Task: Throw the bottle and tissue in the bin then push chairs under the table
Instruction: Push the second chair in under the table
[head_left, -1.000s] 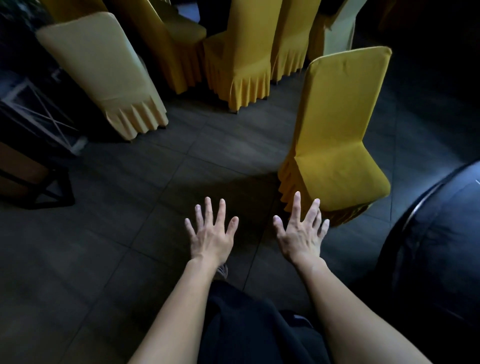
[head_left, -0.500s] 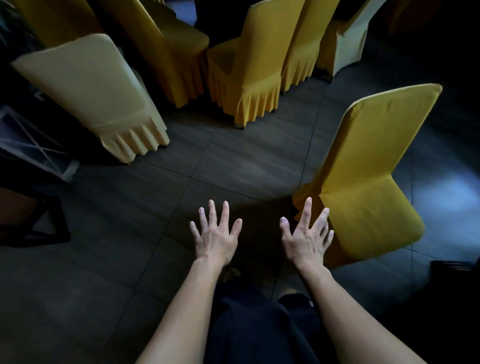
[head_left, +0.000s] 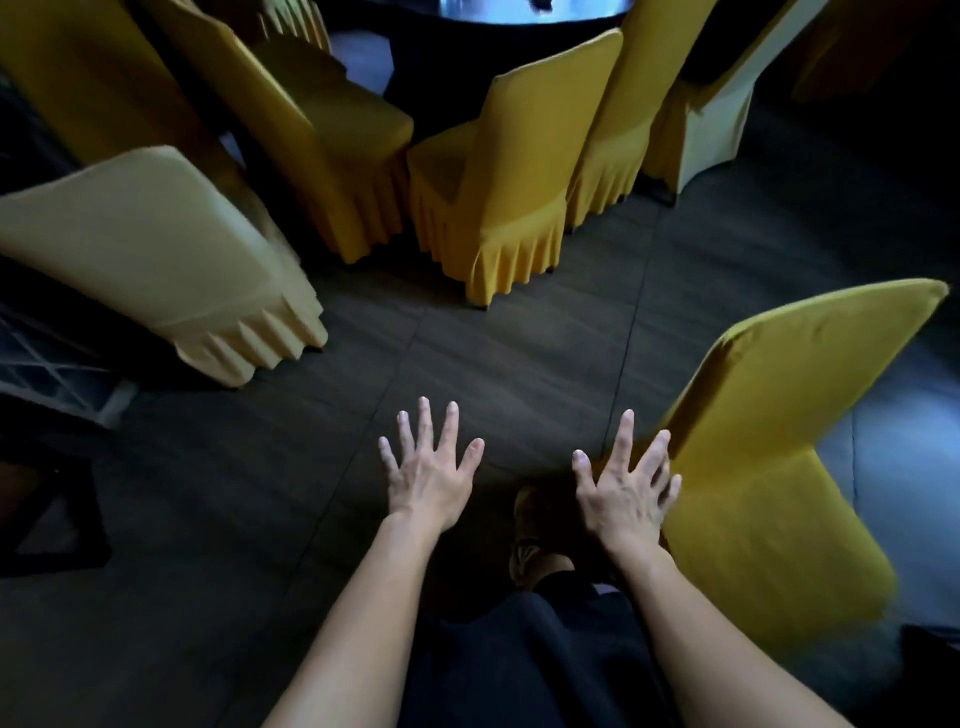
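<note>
Looking down through the head cam, I've got both hands out in front with fingers spread wide, palms down, holding nothing. My left hand hovers over the dark tiled floor; my right hand overlaps the near edge of a yellow-covered chair at the right, though I can't tell if it's actually touching the fabric or just in front of it. That chair stands out on the floor on its own, well apart from the rest.

Up top there's a dark round surface with a shiny patch, and a row of yellow-covered chairs pulled up around it. The nearest one has its back to me and a pleated skirt reaching the floor. A paler chair sits at the left, angled and a bit blurry.

Bottle, tissue and bin: none of them are in view. Between my arms I can see dark clothing and one shoe on the floor.
</note>
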